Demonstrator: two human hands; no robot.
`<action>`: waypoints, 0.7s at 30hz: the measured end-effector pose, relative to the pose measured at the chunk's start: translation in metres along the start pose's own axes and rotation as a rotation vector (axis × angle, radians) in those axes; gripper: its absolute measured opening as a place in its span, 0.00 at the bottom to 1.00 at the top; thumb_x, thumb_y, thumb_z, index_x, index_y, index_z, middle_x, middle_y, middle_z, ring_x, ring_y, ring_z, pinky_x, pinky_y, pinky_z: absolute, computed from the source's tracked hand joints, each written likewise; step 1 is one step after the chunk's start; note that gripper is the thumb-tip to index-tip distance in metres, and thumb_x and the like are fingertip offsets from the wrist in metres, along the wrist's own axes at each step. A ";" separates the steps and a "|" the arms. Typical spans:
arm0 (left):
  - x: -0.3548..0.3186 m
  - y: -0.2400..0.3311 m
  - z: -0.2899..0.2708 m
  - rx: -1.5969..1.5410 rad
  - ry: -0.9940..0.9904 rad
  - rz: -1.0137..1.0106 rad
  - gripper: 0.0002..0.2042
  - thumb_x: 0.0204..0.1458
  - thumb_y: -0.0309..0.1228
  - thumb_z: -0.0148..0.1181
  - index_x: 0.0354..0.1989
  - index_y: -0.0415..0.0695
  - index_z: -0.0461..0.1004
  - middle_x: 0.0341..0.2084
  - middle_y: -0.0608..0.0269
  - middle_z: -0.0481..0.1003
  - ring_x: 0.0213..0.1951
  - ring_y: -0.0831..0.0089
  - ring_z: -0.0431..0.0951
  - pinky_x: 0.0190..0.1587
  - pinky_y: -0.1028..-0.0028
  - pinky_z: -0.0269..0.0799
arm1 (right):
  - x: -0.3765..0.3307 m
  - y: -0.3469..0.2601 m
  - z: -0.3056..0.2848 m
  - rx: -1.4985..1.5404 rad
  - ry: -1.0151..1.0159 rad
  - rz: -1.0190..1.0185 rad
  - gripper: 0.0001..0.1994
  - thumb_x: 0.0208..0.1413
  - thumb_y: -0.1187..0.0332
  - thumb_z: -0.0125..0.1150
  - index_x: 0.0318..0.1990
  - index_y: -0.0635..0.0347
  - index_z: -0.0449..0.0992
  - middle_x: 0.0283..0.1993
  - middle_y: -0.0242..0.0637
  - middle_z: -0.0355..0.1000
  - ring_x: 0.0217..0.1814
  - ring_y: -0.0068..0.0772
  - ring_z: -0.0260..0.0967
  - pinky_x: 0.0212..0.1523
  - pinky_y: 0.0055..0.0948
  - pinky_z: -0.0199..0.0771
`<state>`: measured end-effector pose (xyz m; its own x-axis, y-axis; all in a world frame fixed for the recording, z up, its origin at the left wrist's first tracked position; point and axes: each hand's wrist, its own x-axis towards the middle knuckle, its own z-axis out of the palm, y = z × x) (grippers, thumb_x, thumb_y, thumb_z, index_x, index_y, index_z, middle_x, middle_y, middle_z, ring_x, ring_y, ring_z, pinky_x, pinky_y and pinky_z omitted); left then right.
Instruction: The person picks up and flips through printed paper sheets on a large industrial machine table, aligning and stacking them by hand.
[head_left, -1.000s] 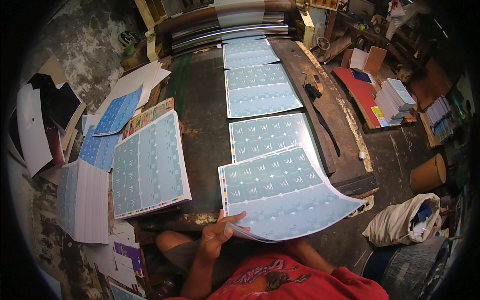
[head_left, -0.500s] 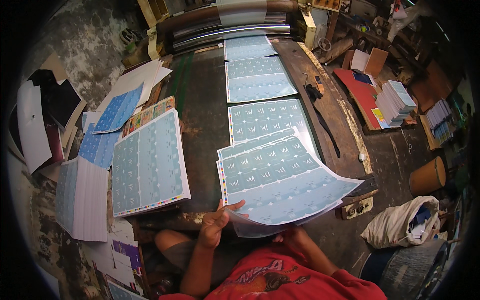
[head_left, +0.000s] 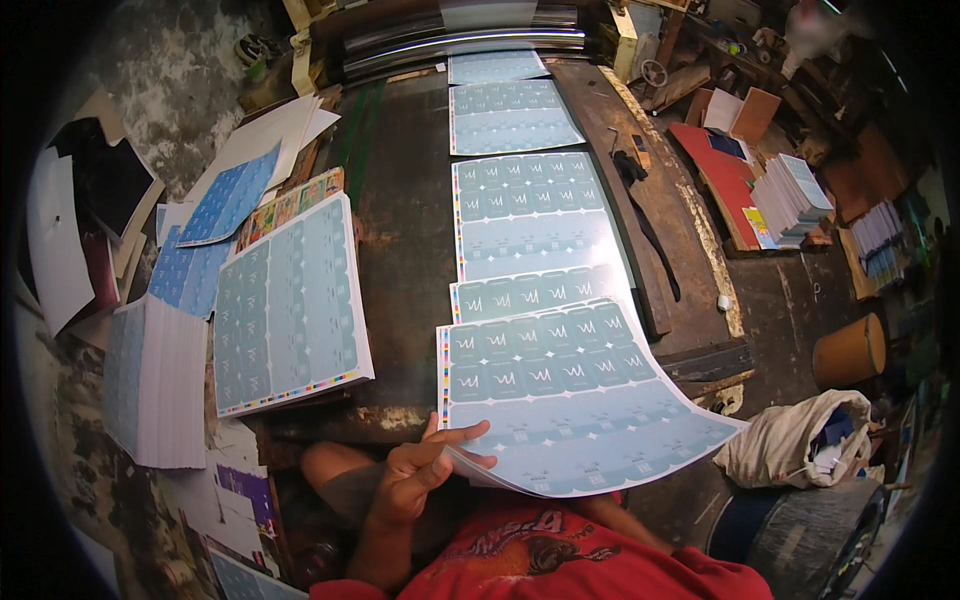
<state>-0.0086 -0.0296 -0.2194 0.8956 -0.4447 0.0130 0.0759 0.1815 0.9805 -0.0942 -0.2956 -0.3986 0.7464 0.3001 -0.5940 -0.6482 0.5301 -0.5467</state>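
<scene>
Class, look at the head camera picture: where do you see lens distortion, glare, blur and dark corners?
Head view: the fisheye bends the line of printed sheets and the table edge toward the rim; the corners go black. Glare glints off the metal rollers at the top. The far right top corner is blurred and overbright. The left hand and the sheet it holds are sharp and evenly lit.

Glossy pale-blue printed paper sheet point(head_left: 570, 400) catches the light above the rough, rust-stained dark metal bed point(head_left: 400, 230), beside shiny steel rollers point(head_left: 470, 35) and a matt cardboard tube point(head_left: 850, 350).
</scene>
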 end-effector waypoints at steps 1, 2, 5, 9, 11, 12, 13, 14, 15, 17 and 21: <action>-0.001 0.001 0.000 -0.007 -0.003 0.009 0.22 0.60 0.44 0.51 0.43 0.35 0.80 0.51 0.45 0.76 0.61 0.61 0.69 0.68 0.50 0.12 | -0.001 0.001 0.000 0.011 0.005 -0.001 0.25 0.65 0.50 0.43 0.56 0.62 0.68 0.50 0.46 0.72 0.50 0.39 0.71 0.54 0.40 0.71; -0.001 0.003 0.000 -0.012 -0.004 0.010 0.22 0.60 0.44 0.51 0.44 0.35 0.80 0.51 0.45 0.76 0.61 0.60 0.69 0.68 0.50 0.12 | -0.002 0.000 0.000 0.018 0.008 -0.004 0.25 0.65 0.50 0.43 0.56 0.62 0.68 0.51 0.46 0.72 0.50 0.39 0.71 0.54 0.40 0.71; -0.002 0.007 0.001 -0.038 -0.001 0.012 0.22 0.60 0.44 0.51 0.44 0.35 0.80 0.51 0.44 0.75 0.61 0.59 0.69 0.68 0.50 0.13 | -0.001 0.000 0.000 0.045 0.011 -0.017 0.25 0.66 0.49 0.43 0.56 0.62 0.67 0.51 0.46 0.71 0.51 0.40 0.70 0.54 0.41 0.70; -0.004 0.010 0.002 -0.071 0.017 0.008 0.22 0.60 0.45 0.51 0.43 0.35 0.80 0.52 0.44 0.75 0.61 0.59 0.68 0.68 0.49 0.13 | 0.006 -0.005 -0.001 0.087 0.010 -0.043 0.25 0.66 0.49 0.42 0.57 0.62 0.67 0.52 0.46 0.71 0.52 0.40 0.70 0.55 0.41 0.70; -0.004 0.011 0.002 -0.067 0.025 0.011 0.22 0.60 0.45 0.51 0.42 0.35 0.81 0.52 0.43 0.74 0.61 0.58 0.68 0.67 0.48 0.13 | 0.011 -0.008 -0.002 0.111 0.008 -0.060 0.25 0.66 0.49 0.42 0.57 0.62 0.66 0.53 0.46 0.70 0.52 0.40 0.69 0.55 0.42 0.70; -0.004 0.012 0.002 -0.061 0.029 0.018 0.22 0.60 0.45 0.51 0.42 0.35 0.81 0.52 0.43 0.74 0.61 0.58 0.69 0.67 0.48 0.13 | 0.014 -0.009 -0.002 0.122 0.006 -0.068 0.25 0.66 0.49 0.42 0.57 0.62 0.66 0.53 0.46 0.70 0.53 0.40 0.69 0.55 0.42 0.70; -0.003 0.013 0.002 -0.055 0.033 0.023 0.22 0.60 0.44 0.51 0.42 0.35 0.81 0.52 0.43 0.74 0.61 0.58 0.69 0.67 0.48 0.13 | 0.017 -0.011 -0.002 0.135 0.006 -0.078 0.25 0.66 0.49 0.41 0.58 0.62 0.66 0.54 0.46 0.70 0.53 0.40 0.69 0.55 0.42 0.70; -0.002 0.013 0.002 -0.048 0.035 0.026 0.22 0.60 0.44 0.51 0.42 0.35 0.81 0.52 0.43 0.74 0.61 0.58 0.69 0.67 0.48 0.13 | 0.019 -0.012 -0.003 0.146 0.006 -0.090 0.25 0.66 0.49 0.41 0.58 0.62 0.66 0.54 0.46 0.70 0.53 0.41 0.69 0.55 0.42 0.70; -0.001 0.013 0.001 -0.042 0.037 0.028 0.22 0.60 0.44 0.51 0.42 0.35 0.81 0.52 0.43 0.74 0.60 0.58 0.69 0.67 0.47 0.13 | 0.023 -0.014 -0.004 0.159 0.006 -0.104 0.25 0.66 0.49 0.41 0.58 0.61 0.66 0.54 0.46 0.70 0.53 0.41 0.69 0.56 0.42 0.70; 0.002 0.014 0.001 -0.039 0.047 0.029 0.22 0.61 0.44 0.51 0.42 0.35 0.81 0.52 0.43 0.74 0.60 0.58 0.70 0.67 0.47 0.12 | 0.031 -0.017 -0.005 0.190 -0.003 -0.131 0.26 0.66 0.49 0.41 0.58 0.61 0.65 0.55 0.46 0.69 0.54 0.41 0.68 0.56 0.42 0.70; 0.008 0.012 -0.001 -0.042 0.067 0.053 0.21 0.61 0.43 0.49 0.42 0.36 0.80 0.52 0.42 0.74 0.60 0.58 0.69 0.67 0.47 0.12 | 0.046 -0.022 -0.005 0.265 -0.024 -0.198 0.26 0.66 0.49 0.40 0.59 0.61 0.65 0.56 0.46 0.68 0.55 0.41 0.68 0.56 0.43 0.69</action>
<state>0.0002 -0.0304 -0.2073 0.9259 -0.3743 0.0502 0.0445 0.2402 0.9697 -0.0467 -0.2978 -0.4170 0.8594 0.1874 -0.4757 -0.4307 0.7667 -0.4761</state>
